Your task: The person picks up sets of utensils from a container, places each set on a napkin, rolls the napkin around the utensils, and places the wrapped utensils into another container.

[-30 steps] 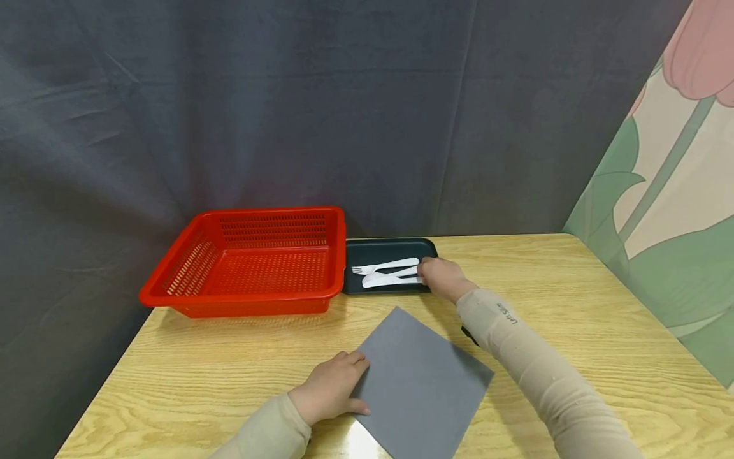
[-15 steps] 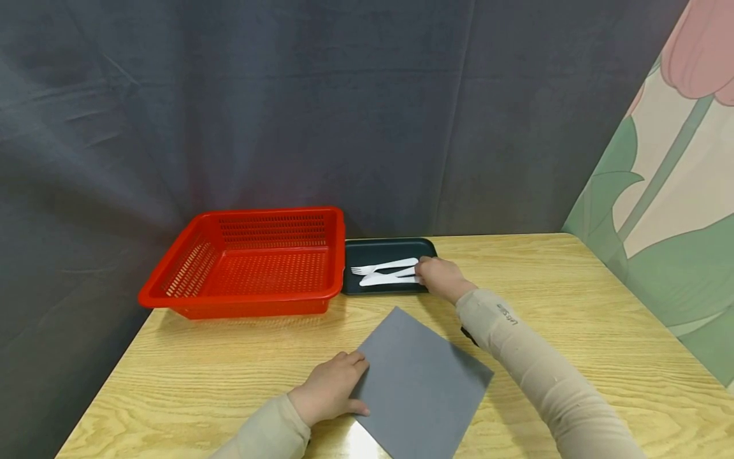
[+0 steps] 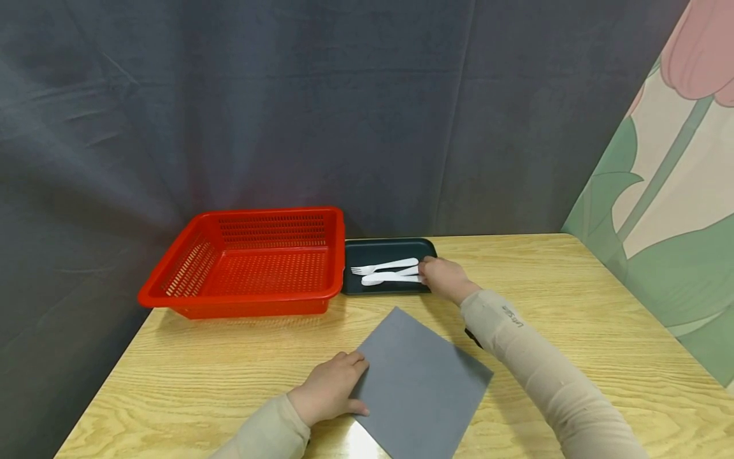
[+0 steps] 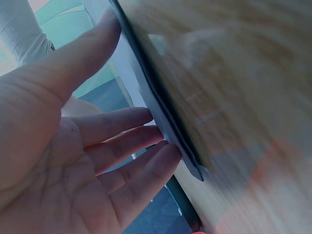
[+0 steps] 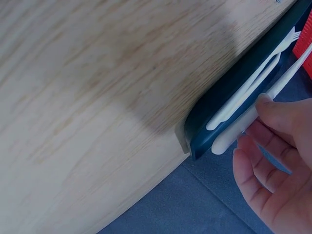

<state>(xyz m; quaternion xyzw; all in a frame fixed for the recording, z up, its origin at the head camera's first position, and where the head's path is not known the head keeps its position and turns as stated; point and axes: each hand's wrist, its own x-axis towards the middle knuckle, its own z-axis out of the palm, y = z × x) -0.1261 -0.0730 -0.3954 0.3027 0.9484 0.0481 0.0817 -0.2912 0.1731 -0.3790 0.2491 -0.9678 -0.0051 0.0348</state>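
At the back of the table, my right hand (image 3: pixel 444 279) pinches the handle of a white plastic knife (image 5: pixel 239 130) between thumb and fingers, at the right side of a dark tray (image 3: pixel 387 247). Inside that tray lie a white fork (image 3: pixel 390 264) and another white utensil (image 5: pixel 253 87), whose far end is hard to make out. My left hand (image 3: pixel 329 390) rests at the left edge of a grey square sheet (image 3: pixel 424 382); its thumb and fairly straight fingertips touch the border, as the left wrist view shows.
A red perforated basket (image 3: pixel 258 306) stands left of the tray, right against it. Behind the wooden table (image 3: pixel 573 299) hangs a dark curtain (image 3: pixel 315 115). A wall with a flower pattern (image 3: pixel 682 210) borders the right side.
The knife turns slightly in my right hand and its outline over the tray looks narrower. My right hand shifts a little to the right. The left hand and the sheet stay put.
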